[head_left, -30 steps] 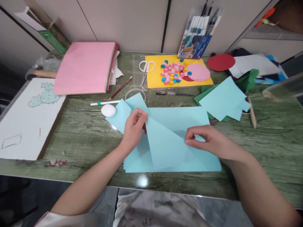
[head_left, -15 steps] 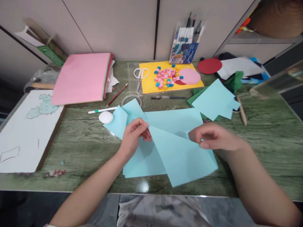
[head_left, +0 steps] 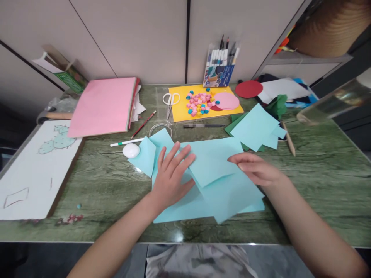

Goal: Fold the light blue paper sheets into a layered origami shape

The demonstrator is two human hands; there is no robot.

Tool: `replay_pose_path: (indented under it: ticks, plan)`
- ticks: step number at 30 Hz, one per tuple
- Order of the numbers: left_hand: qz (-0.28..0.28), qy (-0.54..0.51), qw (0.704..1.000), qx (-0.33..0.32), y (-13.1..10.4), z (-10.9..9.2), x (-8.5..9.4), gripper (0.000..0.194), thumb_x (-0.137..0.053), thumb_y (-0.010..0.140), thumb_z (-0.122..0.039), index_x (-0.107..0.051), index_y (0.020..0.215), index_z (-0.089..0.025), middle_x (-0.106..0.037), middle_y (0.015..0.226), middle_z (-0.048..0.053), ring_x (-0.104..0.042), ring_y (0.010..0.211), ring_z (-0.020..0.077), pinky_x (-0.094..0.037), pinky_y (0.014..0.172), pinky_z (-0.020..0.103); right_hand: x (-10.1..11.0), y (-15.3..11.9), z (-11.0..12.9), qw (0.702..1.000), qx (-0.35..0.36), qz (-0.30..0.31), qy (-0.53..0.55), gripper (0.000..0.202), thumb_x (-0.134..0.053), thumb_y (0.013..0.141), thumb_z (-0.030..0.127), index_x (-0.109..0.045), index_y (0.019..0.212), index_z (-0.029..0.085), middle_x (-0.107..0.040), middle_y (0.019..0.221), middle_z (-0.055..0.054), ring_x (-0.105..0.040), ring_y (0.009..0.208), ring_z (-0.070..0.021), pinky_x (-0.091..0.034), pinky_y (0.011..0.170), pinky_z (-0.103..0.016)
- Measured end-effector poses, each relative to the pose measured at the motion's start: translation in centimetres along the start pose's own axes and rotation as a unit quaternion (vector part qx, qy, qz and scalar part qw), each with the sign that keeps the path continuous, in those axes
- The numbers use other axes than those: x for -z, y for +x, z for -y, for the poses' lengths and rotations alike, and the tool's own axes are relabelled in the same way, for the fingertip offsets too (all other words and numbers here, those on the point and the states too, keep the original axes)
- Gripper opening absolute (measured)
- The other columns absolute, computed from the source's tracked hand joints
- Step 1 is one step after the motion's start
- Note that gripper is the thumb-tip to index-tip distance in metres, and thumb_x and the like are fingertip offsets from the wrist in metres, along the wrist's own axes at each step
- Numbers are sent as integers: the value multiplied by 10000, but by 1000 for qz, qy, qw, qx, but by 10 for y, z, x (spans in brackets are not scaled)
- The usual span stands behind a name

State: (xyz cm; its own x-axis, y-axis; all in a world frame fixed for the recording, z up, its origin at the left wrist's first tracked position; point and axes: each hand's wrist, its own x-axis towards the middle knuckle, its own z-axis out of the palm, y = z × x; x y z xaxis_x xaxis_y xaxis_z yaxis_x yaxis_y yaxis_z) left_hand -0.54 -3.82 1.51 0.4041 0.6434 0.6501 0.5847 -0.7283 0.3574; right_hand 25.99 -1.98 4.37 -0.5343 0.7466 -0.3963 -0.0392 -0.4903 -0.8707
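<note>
My left hand (head_left: pixel 173 177) lies palm down with its fingers spread over light blue paper in front of me. A smaller piece of light blue paper (head_left: pixel 213 168) is bent over, its flap's lower edge raised and casting a shadow. Thumb and fingers of my right hand (head_left: pixel 259 168) pinch this piece at its right side. Beneath it lie larger light blue sheets (head_left: pixel 176 210), partly covered by my left hand. Left of the left hand, a white egg-shaped object (head_left: pixel 131 150) rests on another cut blue piece (head_left: pixel 147 156).
White-handled scissors (head_left: pixel 171 100) and a yellow sheet (head_left: pixel 178 110) with several coloured paper balls are at the back. Cut blue squares (head_left: pixel 255 127) lie on the right near a wooden stick (head_left: pixel 288 139). A pink paper stack (head_left: pixel 102 106) and white board (head_left: pixel 31 181) with a cactus drawing are left.
My left hand has opened from a pinch and is now spread flat on the paper. The blue piece has been bent over, with my right hand now pinching it. The view has tilted slightly.
</note>
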Motion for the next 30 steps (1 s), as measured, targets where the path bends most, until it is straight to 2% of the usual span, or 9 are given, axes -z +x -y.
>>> replay_pose_path:
  ticks: [3, 5, 8, 14, 19, 22, 25, 27, 30]
  plan:
    - [-3, -32, 999, 30, 1, 0, 7, 572, -654, 742, -141, -477, 1272, -264, -681, 1179, 61, -524, 1257, 252, -273, 1115, 504, 1, 1, 0, 1000, -18, 18, -18, 392, -756, 669, 493, -555, 628, 160, -446, 586, 34, -409, 529, -83, -342, 480, -217]
    - [23, -131, 983, 125, 3, -3, 13, 364, -675, 717, -177, -620, 1065, -270, -735, 1035, 30, -635, 1095, 253, -404, 1019, 441, 0, 2, 1, 999, -21, 17, -31, 380, -770, 662, 468, -564, 616, 152, -453, 581, 30, -408, 529, -85, -344, 476, -219]
    - [94, -276, 907, 304, 4, -10, 15, 60, -687, 734, -275, -682, 784, -243, -740, 783, 15, -690, 776, 209, -516, 770, 328, -3, 4, 0, 999, -1, -26, -40, 355, -707, 735, 491, -595, 696, 156, -526, 657, -8, -473, 576, -114, -408, 517, -246]
    - [156, -375, 805, 432, 2, -20, -3, 207, -630, 821, -376, -622, 907, -188, -688, 646, 0, -675, 615, 185, -514, 520, 252, -21, 6, -6, 940, 199, -269, -73, 249, -484, 913, 458, -561, 1039, 258, -596, 1043, -55, -579, 963, -186, -484, 828, -337]
    - [178, -398, 754, 492, -8, -22, -12, 506, -688, 792, -382, -481, 1219, -206, -693, 710, -5, -690, 680, 199, -543, 593, 279, -24, 22, -10, 906, 164, -257, -293, 444, -690, 772, 371, -534, 1175, 272, -566, 1259, -61, -541, 1126, -234, -464, 889, -386]
    - [210, -271, 847, 406, -15, -21, -9, 690, -665, 819, -388, -317, 1384, -200, -685, 864, 40, -659, 637, 178, -528, 562, 284, -16, 37, -15, 907, 120, -205, -347, 366, -702, 736, 280, -595, 1085, 241, -654, 1033, -45, -604, 1007, -231, -494, 778, -354]
    - [180, -11, 967, 178, -20, -18, -1, 563, -590, 875, -385, -389, 1365, -193, -639, 1033, 117, -660, 792, 230, -534, 641, 357, -10, 45, -20, 903, 109, -180, -373, 316, -663, 751, 231, -621, 1065, 240, -673, 929, -24, -637, 930, -212, -496, 763, -346]
    - [198, 94, 975, 37, -24, -18, 6, 460, -543, 906, -378, -482, 1312, -170, -621, 1141, 158, -616, 1017, 314, -514, 789, 454, -9, 47, -22, 894, 113, -177, -397, 288, -635, 768, 208, -636, 1054, 244, -685, 950, -18, -641, 922, -204, -493, 796, -357]
    - [319, 57, 939, -111, -33, -22, 13, 517, -456, 935, -473, -535, 1276, -92, -512, 1389, 127, -430, 1295, 326, -395, 1026, 463, -12, 49, -24, 862, 149, -169, -454, 220, -576, 814, 188, -652, 1015, 233, -694, 1005, -22, -644, 927, -200, -496, 828, -368]
